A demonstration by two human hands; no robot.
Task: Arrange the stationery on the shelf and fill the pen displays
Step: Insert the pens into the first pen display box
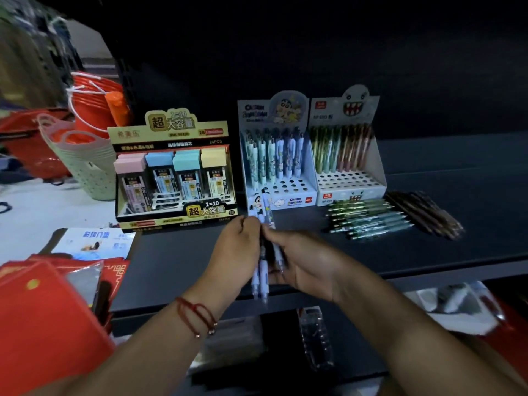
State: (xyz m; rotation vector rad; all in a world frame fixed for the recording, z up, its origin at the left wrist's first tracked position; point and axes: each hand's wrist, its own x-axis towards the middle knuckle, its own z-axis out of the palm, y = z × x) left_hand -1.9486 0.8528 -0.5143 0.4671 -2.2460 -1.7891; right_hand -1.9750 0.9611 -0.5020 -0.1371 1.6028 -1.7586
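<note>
Dark shelf [428, 252]: carries three display boxes in a row towards its rear, with loose stock in front of the rightmost one.

Lead-refill display box [174, 172], black and gold: stands at the left of the row, holding cases with pink, blue, teal and yellow caps.

Cartoon pen display [278, 155], centre: rear holes filled with upright blue and white pens; front holes open.

Ghost-face pen display [347, 150], right, just beside the cartoon one: rear rows hold green and brown pens; front holes open.

Loose green pens [368, 220]: lying flat on the shelf before the ghost-face display, with loose brown pens [423, 214] just to their right.

Stacked baskets [91, 164], pale green and pink: on the white surface left of the shelf, with red buckets [94, 107] behind.

Red packets [43, 310]: lower left foreground.

Left hand [237, 252] and right hand [303, 261]: both over the shelf's front edge, fingers curled round a bundle of blue-white pens [264, 270], which stands roughly upright between them, directly in front of the cartoon display. A red cord bracelet [197, 315] is on the left wrist.
</note>
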